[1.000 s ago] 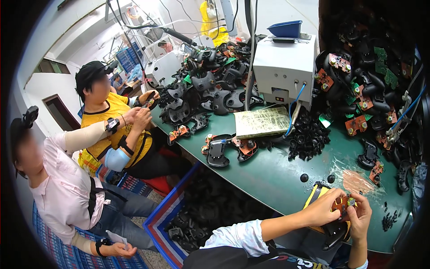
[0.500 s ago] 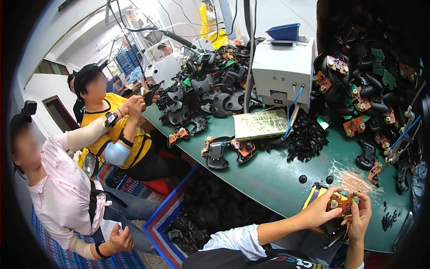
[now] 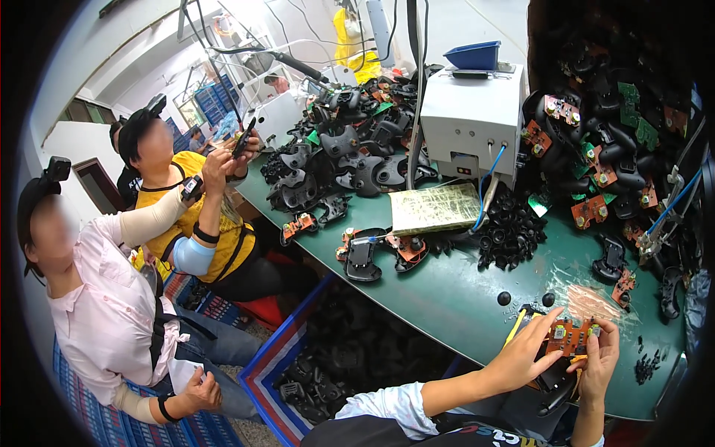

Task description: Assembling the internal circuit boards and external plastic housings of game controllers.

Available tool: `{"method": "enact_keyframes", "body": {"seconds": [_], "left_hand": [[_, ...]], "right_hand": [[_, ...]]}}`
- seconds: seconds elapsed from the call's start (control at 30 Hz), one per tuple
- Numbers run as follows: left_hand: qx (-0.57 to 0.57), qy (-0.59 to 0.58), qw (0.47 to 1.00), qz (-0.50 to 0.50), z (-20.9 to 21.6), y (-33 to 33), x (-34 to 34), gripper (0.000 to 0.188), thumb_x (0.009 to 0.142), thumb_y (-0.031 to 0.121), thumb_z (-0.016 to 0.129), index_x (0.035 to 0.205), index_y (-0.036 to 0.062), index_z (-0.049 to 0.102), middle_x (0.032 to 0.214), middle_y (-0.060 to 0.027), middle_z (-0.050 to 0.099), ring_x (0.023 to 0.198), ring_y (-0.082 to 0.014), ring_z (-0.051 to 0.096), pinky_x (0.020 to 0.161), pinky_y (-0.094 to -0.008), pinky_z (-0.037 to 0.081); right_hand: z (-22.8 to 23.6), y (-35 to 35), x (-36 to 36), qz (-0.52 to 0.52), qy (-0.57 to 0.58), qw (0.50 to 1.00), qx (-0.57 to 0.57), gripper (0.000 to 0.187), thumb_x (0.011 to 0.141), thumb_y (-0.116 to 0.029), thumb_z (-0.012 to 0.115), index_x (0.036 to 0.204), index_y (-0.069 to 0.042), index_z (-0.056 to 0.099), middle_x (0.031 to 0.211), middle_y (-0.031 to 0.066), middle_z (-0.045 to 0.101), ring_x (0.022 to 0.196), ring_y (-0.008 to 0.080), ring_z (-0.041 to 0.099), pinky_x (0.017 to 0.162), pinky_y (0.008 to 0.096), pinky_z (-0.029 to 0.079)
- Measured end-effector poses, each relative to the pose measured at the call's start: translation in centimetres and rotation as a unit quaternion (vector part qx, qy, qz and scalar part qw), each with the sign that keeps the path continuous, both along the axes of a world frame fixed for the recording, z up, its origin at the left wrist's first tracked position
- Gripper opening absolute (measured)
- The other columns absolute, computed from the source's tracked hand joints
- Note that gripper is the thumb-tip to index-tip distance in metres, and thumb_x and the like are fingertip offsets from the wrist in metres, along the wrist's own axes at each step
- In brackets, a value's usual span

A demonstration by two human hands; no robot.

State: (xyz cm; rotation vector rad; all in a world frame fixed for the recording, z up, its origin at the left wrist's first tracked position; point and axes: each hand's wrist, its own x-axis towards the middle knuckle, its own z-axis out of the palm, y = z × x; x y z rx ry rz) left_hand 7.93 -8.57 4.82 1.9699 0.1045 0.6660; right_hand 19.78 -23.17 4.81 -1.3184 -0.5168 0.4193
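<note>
In the head view, our right hand (image 3: 598, 366) pinches the right end of an orange circuit board (image 3: 570, 341) between thumb and fingers, above a black piece (image 3: 557, 377) at the near edge of the green bench (image 3: 462, 309). Our left hand (image 3: 523, 356) has its thumb and fingers spread wide beside the board's left end; we cannot tell whether they touch it. Half a second ago, our left fingers were closed on that end; now they have opened, leaving more of the board showing.
</note>
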Motion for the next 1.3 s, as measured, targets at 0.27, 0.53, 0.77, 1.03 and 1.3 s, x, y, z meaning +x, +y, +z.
{"method": "enact_keyframes", "body": {"seconds": [0.27, 0.53, 0.77, 1.03, 1.3], "left_hand": [[0.015, 0.011, 1.0, 0.0, -0.6, 0.0, -0.9, 0.069, 0.089, 0.023, 0.067, 0.144, 0.0002, 0.033, 0.131, -0.0227, 0.046, 0.12, -0.0383, 0.047, 0.103, -0.0437, 0.038], [0.096, 0.003, 0.995, 0.004, -2.1, 0.7, -1.9, 0.081, 0.083, 0.036, 0.072, 0.142, -0.0048, 0.034, 0.136, -0.0247, 0.044, 0.129, -0.0403, 0.039, 0.109, -0.0452, 0.031], [0.142, 0.012, 0.99, 0.017, -4.2, 0.2, -2.0, 0.078, 0.082, 0.036, 0.072, 0.138, -0.0071, 0.039, 0.135, -0.0244, 0.045, 0.13, -0.039, 0.04, 0.109, -0.0462, 0.031], [0.188, 0.013, 0.981, 0.05, -5.2, -1.0, -1.5, 0.068, 0.085, 0.036, 0.069, 0.131, -0.0078, 0.046, 0.13, -0.0206, 0.049, 0.127, -0.0361, 0.043, 0.106, -0.0449, 0.036], [0.187, -0.004, 0.98, 0.072, -5.5, -1.1, -1.5, 0.062, 0.084, 0.031, 0.07, 0.128, -0.0072, 0.048, 0.128, -0.0194, 0.051, 0.126, -0.0352, 0.044, 0.104, -0.0443, 0.037]], "right_hand": [[0.1, -0.3, -0.1, -0.001, -0.013, 1.0, -0.005, 0.028, 0.098, -0.012, 0.051, 0.122, 0.001, 0.044, 0.113, 0.009, 0.051, 0.076, 0.007, 0.058, 0.037, 0.016, 0.048], [-0.2, -0.2, -0.3, -0.016, -0.014, 1.0, 0.001, 0.027, 0.099, -0.013, 0.051, 0.121, 0.0, 0.045, 0.11, 0.0076, 0.052, 0.07, 0.0041, 0.055, 0.035, 0.0156, 0.042], [-0.9, 0.0, -0.3, -0.022, 0.008, 1.0, -0.004, 0.025, 0.099, -0.011, 0.049, 0.122, -0.001, 0.046, 0.112, 0.0069, 0.052, 0.062, 0.002, 0.051, 0.034, 0.0147, 0.04], [-2.2, -0.3, 0.4, -0.024, -0.015, 1.0, 0.006, 0.028, 0.099, -0.013, 0.049, 0.125, -0.003, 0.046, 0.114, 0.0041, 0.052, 0.061, -0.0012, 0.05, 0.034, 0.0128, 0.036], [-2.3, -0.3, 0.2, -0.016, -0.023, 1.0, 0.005, 0.026, 0.1, -0.014, 0.049, 0.124, -0.003, 0.047, 0.111, 0.0033, 0.053, 0.059, -0.0018, 0.049, 0.034, 0.0125, 0.034]]}}
